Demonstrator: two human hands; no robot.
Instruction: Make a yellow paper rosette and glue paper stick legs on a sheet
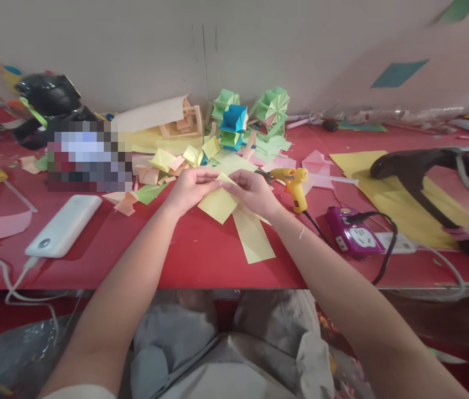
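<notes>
Head view: left hand (190,189), right hand (251,192) pinching yellow paper (218,204) between them above red table (201,249).

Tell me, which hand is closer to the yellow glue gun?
The right hand. It sits just beside the yellow glue gun, almost touching its nozzle end. The left hand is farther off, on the other side of the yellow paper both hands hold.

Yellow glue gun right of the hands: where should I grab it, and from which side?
Take the glue gun by its handle, the thick part angling toward the table's near edge. Come from above and the near side, since the nozzle points left toward the right hand and the black cord trails off the handle's base.
</notes>
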